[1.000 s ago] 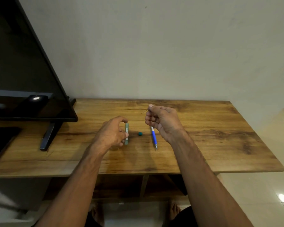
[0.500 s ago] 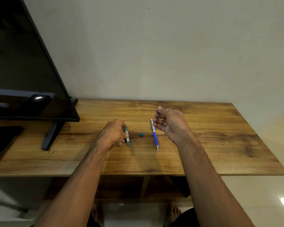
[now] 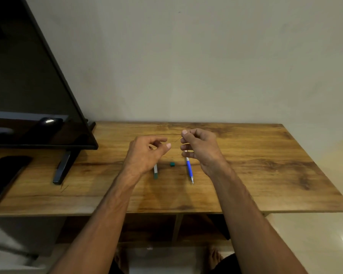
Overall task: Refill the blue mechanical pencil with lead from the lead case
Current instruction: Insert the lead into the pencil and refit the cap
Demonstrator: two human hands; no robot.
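The bench (image 3: pixel 255 175) carries everything I need, with the television (image 3: pixel 28 95) standing off at nine o'clock and a dark phone (image 3: pixel 6 175) lying at its near left edge. My left hand (image 3: pixel 145 155) hovers above the lead case (image 3: pixel 156 172), which lies flat on the wood and is no longer gripped; its fingers (image 3: pixel 167 145) are loosely curled and slightly apart, thumb and forefinger not quite meeting, holding nothing I can make out. My right hand (image 3: pixel 201 150) is raised at about one o'clock from the case, wrist cocked back, with thumb and forefinger pressed together on a thin lead (image 3: pixel 178 139) that juts toward the left hand. The blue mechanical pencil (image 3: pixel 189 169) lies on the bench beneath that hand, tip pointing toward me, its back end hidden by my knuckles. Between case and pencil sits a small green cap (image 3: pixel 172 164), which I take for the case's cap. To do this well I judge I should keep the pinch light, since such a lead would snap easily, pick the pencil up with the free hand, and line the lead straight with the open back of the barrel before letting it slide in.
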